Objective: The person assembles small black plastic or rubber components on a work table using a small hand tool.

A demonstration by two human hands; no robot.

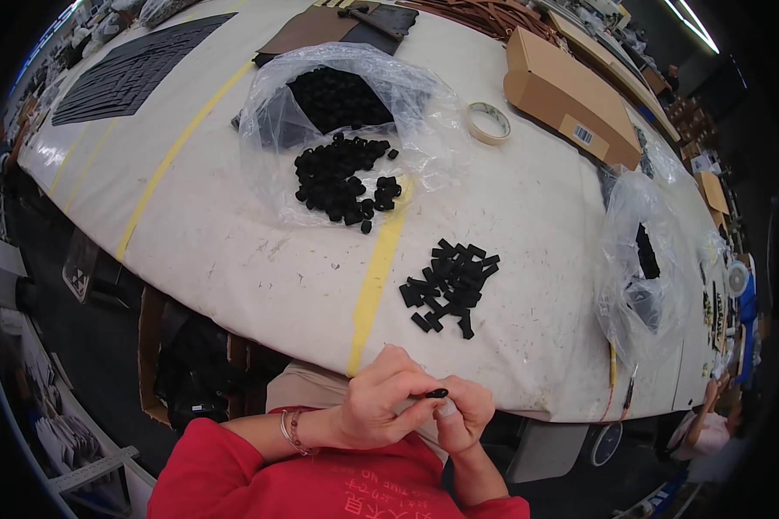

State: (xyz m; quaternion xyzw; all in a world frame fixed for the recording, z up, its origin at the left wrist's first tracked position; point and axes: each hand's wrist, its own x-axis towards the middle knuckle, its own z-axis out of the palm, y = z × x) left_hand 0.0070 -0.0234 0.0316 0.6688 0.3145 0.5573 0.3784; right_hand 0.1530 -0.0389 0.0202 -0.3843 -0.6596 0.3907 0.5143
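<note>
My left hand point(383, 400) and my right hand point(465, 417) meet just in front of the table's near edge. Both are closed, thumbs and fingers pinching a small black piece point(438, 394) between them. Most of that piece is covered by my fingers, so its exact kind does not show. On the table beyond my hands lies a loose pile of small flat black rectangular pieces point(459, 278). Farther off, a clear plastic bag point(273, 160) lies on its side. Many small rounded black pieces point(342, 177) spill from its mouth.
A roll of tape point(488, 124) and a cardboard box point(571, 99) lie at the far right. Another plastic bag point(619, 285) sits by the right edge, near two thin tools point(629, 389). Black strips point(138, 73) lie far left. A co-worker point(701, 424) is at the right.
</note>
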